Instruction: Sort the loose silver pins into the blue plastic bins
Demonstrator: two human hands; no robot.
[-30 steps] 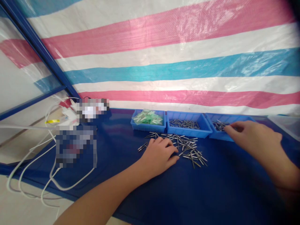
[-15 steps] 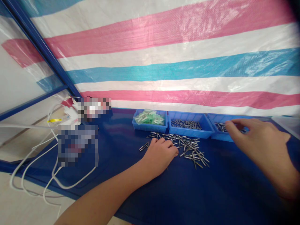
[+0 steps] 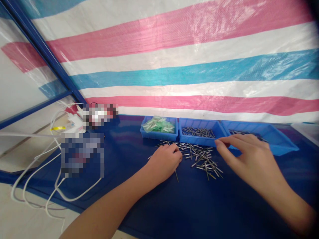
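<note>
Slim metal pins that look like blind rivets [image 3: 203, 156] lie in a loose pile on the blue table [image 3: 199, 205]. My left hand [image 3: 165, 158] rests at the pile's left side with its fingers curled; whatever lies under them is hidden. One pin [image 3: 176, 176] shows just below those fingers. Over the table, right of the pile, my right hand [image 3: 249, 156] has its thumb and forefinger curved toward each other, with nothing visible between them. It partly covers the right blue bin [image 3: 279, 139], which has pins inside. More pins fill the bottom of the middle blue bin [image 3: 203, 139].
The left blue bin [image 3: 159, 135] contains small clear-green plastic packets [image 3: 159, 124]. White cables [image 3: 74, 199] loop over the table's left end, near a blurred-out object [image 3: 82, 154]. A striped plastic sheet [image 3: 174, 76] hangs behind; a blue frame post [image 3: 50, 56] slants at left.
My right hand has moved left and toward me from over the right bin to beside the pile. My left hand has shifted slightly left, uncovering more of the pin below it.
</note>
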